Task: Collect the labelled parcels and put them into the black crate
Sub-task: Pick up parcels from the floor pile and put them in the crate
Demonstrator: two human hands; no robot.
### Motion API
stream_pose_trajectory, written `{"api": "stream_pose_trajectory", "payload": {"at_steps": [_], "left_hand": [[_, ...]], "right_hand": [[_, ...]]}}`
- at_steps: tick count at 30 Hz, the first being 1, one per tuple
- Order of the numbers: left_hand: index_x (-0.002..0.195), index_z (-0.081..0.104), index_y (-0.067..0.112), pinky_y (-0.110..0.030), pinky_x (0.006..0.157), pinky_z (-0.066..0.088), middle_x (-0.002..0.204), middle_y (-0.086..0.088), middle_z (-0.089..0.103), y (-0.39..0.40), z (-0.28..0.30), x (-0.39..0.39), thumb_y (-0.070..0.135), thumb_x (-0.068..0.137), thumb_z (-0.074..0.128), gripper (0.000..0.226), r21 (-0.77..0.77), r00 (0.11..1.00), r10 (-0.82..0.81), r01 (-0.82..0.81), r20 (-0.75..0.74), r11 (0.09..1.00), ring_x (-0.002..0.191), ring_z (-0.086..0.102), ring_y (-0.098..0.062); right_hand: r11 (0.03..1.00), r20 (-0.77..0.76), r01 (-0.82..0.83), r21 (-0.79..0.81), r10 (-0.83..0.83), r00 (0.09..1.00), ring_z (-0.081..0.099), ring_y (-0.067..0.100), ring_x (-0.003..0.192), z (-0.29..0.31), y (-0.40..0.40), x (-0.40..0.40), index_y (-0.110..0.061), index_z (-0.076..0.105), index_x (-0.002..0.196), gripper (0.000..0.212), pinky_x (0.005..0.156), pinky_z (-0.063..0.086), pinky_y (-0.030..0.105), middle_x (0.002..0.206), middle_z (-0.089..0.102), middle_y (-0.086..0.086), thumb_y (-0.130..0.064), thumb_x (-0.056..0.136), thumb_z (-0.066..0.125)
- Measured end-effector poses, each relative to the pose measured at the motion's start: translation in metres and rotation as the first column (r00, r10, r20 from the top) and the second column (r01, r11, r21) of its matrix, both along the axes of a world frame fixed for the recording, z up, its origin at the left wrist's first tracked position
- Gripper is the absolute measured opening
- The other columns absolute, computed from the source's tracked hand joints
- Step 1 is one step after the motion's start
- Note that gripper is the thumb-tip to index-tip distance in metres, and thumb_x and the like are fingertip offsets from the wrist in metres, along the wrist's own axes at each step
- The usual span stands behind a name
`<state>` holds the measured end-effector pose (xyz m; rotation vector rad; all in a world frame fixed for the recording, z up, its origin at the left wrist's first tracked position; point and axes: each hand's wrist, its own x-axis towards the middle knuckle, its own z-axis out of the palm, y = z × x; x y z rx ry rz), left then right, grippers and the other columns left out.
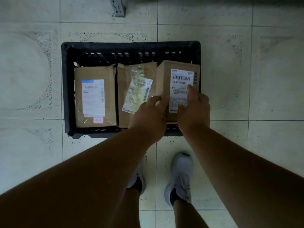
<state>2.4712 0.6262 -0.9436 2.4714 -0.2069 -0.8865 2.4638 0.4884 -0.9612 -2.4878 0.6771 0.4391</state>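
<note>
A black crate (pixel 65 89) stands on the tiled floor below me. Three cardboard parcels lie side by side in it. The left parcel (pixel 94 97) carries a white and blue label. The middle parcel (pixel 130 83) has a crumpled clear label pouch on top. The right parcel (pixel 179 74) sits higher than the others and leans on the crate's right wall, with a white barcode label facing up. My left hand (pixel 148 116) grips its near left edge. My right hand (pixel 194 109) holds its near right side, with fingers spread over the label.
Pale speckled floor tiles surround the crate on all sides. A grey metal shelf foot (pixel 119 9) stands on the floor beyond the crate. My two feet in grey shoes (pixel 180 176) are just in front of the crate's near wall.
</note>
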Motion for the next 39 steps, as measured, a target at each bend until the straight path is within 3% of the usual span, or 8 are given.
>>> {"api": "stream_pose_trajectory", "payload": {"at_steps": [4,9,13,20,24,32,36,39], "left_hand": [[0.152,0.033,0.030,-0.040,0.096,0.052,0.152,0.000,0.038,0.000,-0.008,-0.008,0.018,0.094,0.053,0.062,-0.107,0.991,0.097,-0.087,0.092,0.991,0.124,0.052,-0.022],[0.141,0.047,0.022,-0.026,0.086,0.051,0.132,-0.001,0.056,0.002,-0.009,-0.008,0.015,0.090,0.054,0.052,-0.168,0.993,0.109,-0.102,0.033,0.980,0.111,0.058,-0.020],[0.145,0.041,0.018,-0.036,0.096,0.049,0.146,-0.003,0.042,0.007,-0.020,0.003,0.014,0.088,0.057,0.059,0.015,0.998,-0.009,0.010,-0.056,1.000,0.125,0.049,-0.027],[0.140,0.046,0.018,-0.041,0.089,0.049,0.137,-0.003,0.035,0.011,-0.033,0.009,0.019,0.085,0.062,0.057,0.237,0.982,-0.190,0.183,0.006,0.954,0.110,0.046,-0.025],[0.138,0.047,0.023,-0.042,0.089,0.049,0.139,-0.005,0.031,0.011,-0.038,0.004,0.022,0.085,0.061,0.055,0.250,0.966,-0.256,0.237,0.042,0.939,0.111,0.046,-0.025],[0.136,0.050,0.023,-0.040,0.094,0.045,0.140,-0.005,0.041,0.018,-0.039,0.000,0.011,0.086,0.055,0.051,0.080,0.997,0.037,-0.042,0.067,0.996,0.121,0.048,-0.027],[0.132,0.057,0.024,-0.044,0.100,0.043,0.140,-0.005,0.046,0.052,-0.040,0.009,0.012,0.085,0.054,0.049,0.123,0.947,0.299,-0.313,0.116,0.942,0.125,0.045,-0.029],[0.125,0.060,0.024,-0.040,0.092,0.041,0.134,-0.003,0.048,0.080,-0.042,0.018,0.013,0.082,0.052,0.045,0.205,0.900,0.415,-0.435,0.136,0.877,0.118,0.046,-0.028]], "right_hand": [[0.998,0.075,-0.029,-0.061,0.033,0.997,0.041,0.033,0.130,-0.006,0.000,-0.010,-0.021,0.040,0.148,0.060,0.104,0.044,0.042,0.143,0.039,0.017,-0.023,0.093,0.063],[0.987,0.080,-0.072,-0.146,0.085,0.993,0.041,0.034,0.127,0.003,0.000,-0.018,-0.016,0.047,0.142,0.055,0.102,0.042,0.043,0.143,0.041,0.017,-0.026,0.091,0.064],[0.945,-0.095,-0.261,-0.196,0.247,0.964,0.033,0.034,0.138,-0.005,0.011,-0.013,-0.019,0.043,0.144,0.057,0.111,0.040,0.045,0.153,0.028,0.016,-0.031,0.093,0.062],[0.792,-0.276,-0.583,-0.183,0.528,0.803,-0.010,0.030,0.152,-0.035,0.009,-0.011,-0.014,0.022,0.156,0.071,0.121,0.004,0.045,0.167,-0.003,0.013,-0.023,0.095,0.057],[0.853,-0.286,-0.520,-0.034,0.490,0.823,-0.002,0.029,0.153,-0.038,0.008,-0.001,-0.015,0.029,0.154,0.066,0.119,0.027,0.050,0.166,0.004,0.010,-0.022,0.095,0.059],[0.834,-0.169,-0.540,-0.108,0.520,0.837,0.045,0.030,0.128,-0.022,0.022,0.028,-0.013,0.050,0.135,0.043,0.103,0.044,0.045,0.137,0.049,0.012,-0.025,0.095,0.058],[0.903,-0.084,-0.429,0.032,0.430,0.899,0.046,0.030,0.124,-0.016,0.053,0.051,-0.013,0.047,0.138,0.042,0.098,0.040,0.039,0.135,0.047,0.012,-0.026,0.098,0.051],[0.878,-0.017,-0.479,0.004,0.479,0.878,0.043,0.032,0.127,-0.012,0.080,0.053,-0.012,0.046,0.139,0.043,0.101,0.040,0.041,0.139,0.045,0.014,-0.024,0.098,0.051]]}}
